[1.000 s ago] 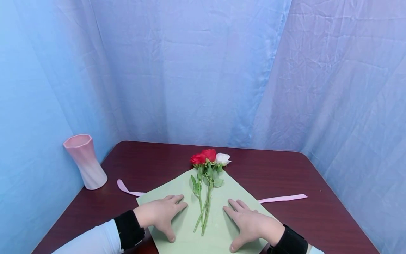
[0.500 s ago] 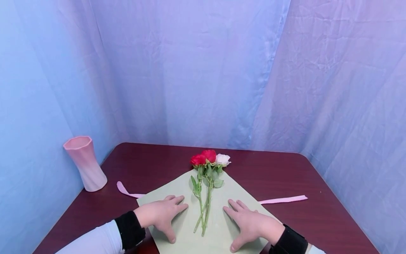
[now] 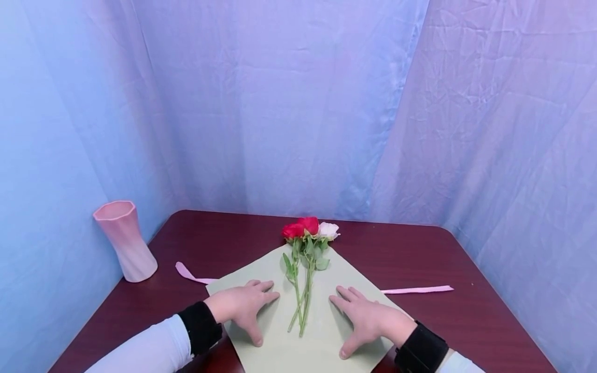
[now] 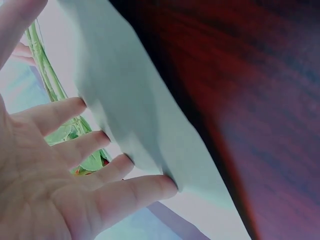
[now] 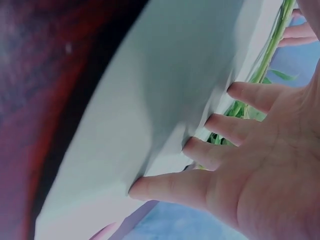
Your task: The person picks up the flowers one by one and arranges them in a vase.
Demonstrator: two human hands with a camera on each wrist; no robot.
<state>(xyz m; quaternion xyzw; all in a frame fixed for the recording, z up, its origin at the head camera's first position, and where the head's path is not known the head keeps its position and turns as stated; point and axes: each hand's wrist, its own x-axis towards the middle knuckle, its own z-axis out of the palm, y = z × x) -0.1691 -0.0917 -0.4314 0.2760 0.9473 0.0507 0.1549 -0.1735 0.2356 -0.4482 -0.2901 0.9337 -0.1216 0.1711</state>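
A pale green sheet of wrapping paper lies cornerwise on the table, with three roses, two red roses and a white rose, along its middle. Their heads reach past the far corner and their green stems point toward me. My left hand has its fingers spread, fingertips on the paper left of the stems. To the right of them my right hand does the same. Both wrist views show the fingertips pressing the sheet, palms raised off it.
A pink ribbon runs under the paper, its ends sticking out on both sides. At the left edge of the dark red table stands a pink and white vase. Blue curtains hang behind and at the sides.
The paper and roses have shifted slightly away from me and to the right, with both hands spread on the sheet. The left end of the ribbon has moved a little right too.
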